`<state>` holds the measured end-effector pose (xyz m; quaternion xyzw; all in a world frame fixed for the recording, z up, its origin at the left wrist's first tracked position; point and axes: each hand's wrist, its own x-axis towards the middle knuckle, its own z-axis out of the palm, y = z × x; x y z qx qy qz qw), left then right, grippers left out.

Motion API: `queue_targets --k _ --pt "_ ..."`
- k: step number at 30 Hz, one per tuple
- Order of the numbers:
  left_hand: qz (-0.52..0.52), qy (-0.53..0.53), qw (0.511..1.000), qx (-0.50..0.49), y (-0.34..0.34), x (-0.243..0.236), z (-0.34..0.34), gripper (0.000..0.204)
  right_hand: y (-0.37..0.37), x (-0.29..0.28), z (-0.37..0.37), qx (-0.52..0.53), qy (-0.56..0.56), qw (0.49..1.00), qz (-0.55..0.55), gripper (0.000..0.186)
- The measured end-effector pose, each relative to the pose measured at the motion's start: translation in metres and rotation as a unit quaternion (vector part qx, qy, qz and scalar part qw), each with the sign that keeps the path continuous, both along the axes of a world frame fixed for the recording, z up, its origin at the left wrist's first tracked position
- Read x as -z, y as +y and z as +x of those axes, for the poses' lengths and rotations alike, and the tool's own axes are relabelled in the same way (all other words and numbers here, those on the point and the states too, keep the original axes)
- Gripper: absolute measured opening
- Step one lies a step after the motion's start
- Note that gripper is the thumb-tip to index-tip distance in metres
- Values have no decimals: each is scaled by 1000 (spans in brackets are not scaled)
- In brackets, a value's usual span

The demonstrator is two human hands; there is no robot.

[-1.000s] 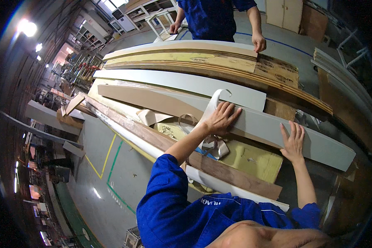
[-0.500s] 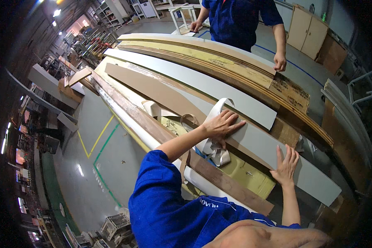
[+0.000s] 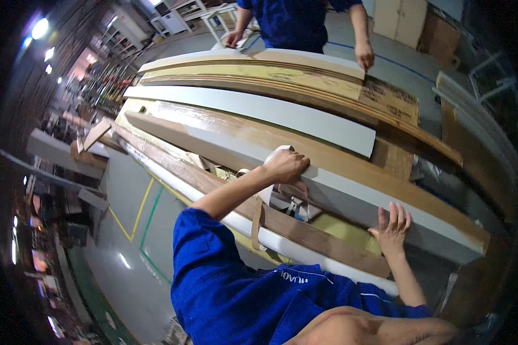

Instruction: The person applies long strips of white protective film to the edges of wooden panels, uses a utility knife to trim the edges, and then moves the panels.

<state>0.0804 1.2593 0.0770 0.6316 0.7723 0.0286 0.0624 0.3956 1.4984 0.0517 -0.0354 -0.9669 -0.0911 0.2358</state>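
And now the long grey board [image 3: 351, 205] is tipped up at the middle of the bench, its shaded face turned to the near side! Half a second ago it was laid flatter, broad face up; now a brown surface [image 3: 342, 165] is exposed all along its far side. The upper edge is covered by the left hand [image 3: 286, 168], whose fingers are bent and bunched together, where earlier they were stretched over the face; whether the edge is pinched cannot be told. Farther right, the board's near face is met by the right hand [image 3: 394, 230], fingers upright and slightly spread, thumb held out to the left. A curled white strip [image 3: 273, 154] is seen beside the left hand; it cannot be told whether it is gripped.

On to the writing: white lettering [image 3: 294, 278] is carried on the blue work shirt [image 3: 213, 270], and blurred dark print is borne by a brown panel [image 3: 406, 103] on the far right. At the far left, shelves [image 3: 121, 37] are filled with things too small to tell, while the contents of a pale cabinet [image 3: 400, 17], far right, are hidden by its doors. Across the bench, stacked boards [image 3: 305, 72] are faced by a co-worker [image 3: 290, 23].
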Motion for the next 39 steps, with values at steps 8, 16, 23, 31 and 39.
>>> queue_targets --k 8,16,23,31,39 --pt "112 84 989 -40 -27 18 48 11 15 -30 15 59 -156 970 -177 62" --pt "245 139 958 -60 -29 -8 53 25 26 -56 15 10 -44 994 -98 47" --pt "336 213 914 -85 4 0 43 21 72 -61 5 -4 67 996 53 44" --pt "240 201 945 -99 7 68 31 22 75 -7 -9 38 87 995 -7 24" --pt "308 183 933 -28 10 70 24 21 73 19 -3 53 93 994 -16 23"
